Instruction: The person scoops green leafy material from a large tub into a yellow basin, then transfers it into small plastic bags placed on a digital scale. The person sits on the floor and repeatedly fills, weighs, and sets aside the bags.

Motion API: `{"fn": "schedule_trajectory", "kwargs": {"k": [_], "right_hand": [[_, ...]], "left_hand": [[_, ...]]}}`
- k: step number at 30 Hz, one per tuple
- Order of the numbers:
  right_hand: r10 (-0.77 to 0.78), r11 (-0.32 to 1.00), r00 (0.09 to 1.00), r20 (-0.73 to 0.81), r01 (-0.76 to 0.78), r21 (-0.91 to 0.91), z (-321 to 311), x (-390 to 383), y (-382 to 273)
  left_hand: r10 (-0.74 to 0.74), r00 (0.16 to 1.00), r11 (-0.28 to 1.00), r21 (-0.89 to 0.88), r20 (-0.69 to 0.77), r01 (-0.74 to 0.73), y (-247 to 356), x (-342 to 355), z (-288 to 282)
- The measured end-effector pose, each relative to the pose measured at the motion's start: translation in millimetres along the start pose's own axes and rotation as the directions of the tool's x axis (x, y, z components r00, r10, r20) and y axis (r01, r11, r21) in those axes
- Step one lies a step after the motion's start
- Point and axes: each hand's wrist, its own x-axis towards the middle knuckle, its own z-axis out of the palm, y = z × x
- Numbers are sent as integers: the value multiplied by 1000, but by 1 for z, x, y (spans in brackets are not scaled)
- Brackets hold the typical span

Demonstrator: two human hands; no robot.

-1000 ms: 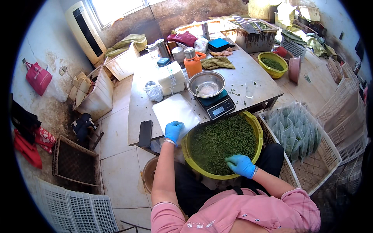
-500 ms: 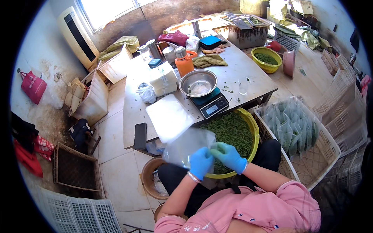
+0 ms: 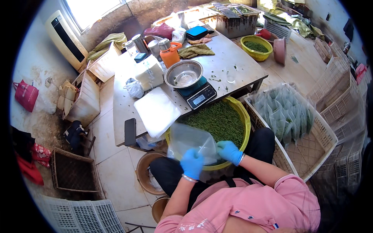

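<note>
A clear plastic bag (image 3: 191, 140) is spread between my two blue-gloved hands. My left hand (image 3: 192, 164) is closed on the bag's near left edge. My right hand (image 3: 230, 152) pinches its right side, fingers bent and partly hidden. The bag hangs over the near left part of a yellow tub (image 3: 247, 125), which is full of small chopped-looking greens (image 3: 225, 119). Beyond the tub, on the table edge, a digital scale (image 3: 202, 97) carries a steel bowl (image 3: 183, 74). A stack of flat clear bags (image 3: 157, 110) lies left of the scale.
Right of my knee, a pale crate (image 3: 316, 155) holds several filled bags (image 3: 285, 112). A phone (image 3: 130, 132) lies at the table's left corner. An orange bottle (image 3: 169, 56) and a glass (image 3: 230, 77) stand on the table (image 3: 248, 73). A brown bucket (image 3: 145, 174) sits by my left leg.
My hands have moved apart, the left going leftward and the right rightward, and the bag is now spread wider between them. The whole view has shifted slightly.
</note>
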Motion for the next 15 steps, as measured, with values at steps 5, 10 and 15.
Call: {"fn": "schedule_trajectory", "kwargs": {"k": [5, 10, 15], "right_hand": [[-126, 988, 992, 23, 124, 97, -2, 3, -13], [-76, 959, 992, 101, 101, -266, -23, 7, -28], [-69, 954, 995, 76, 88, -288, -35, 8, -43]], "left_hand": [[-51, 984, 997, 67, 170, 40, 7, -11, -6], [-99, 936, 989, 135, 339, 56, 0, -11, -9], [-3, 951, 989, 141, 310, -43, 29, 1, -20]]}}
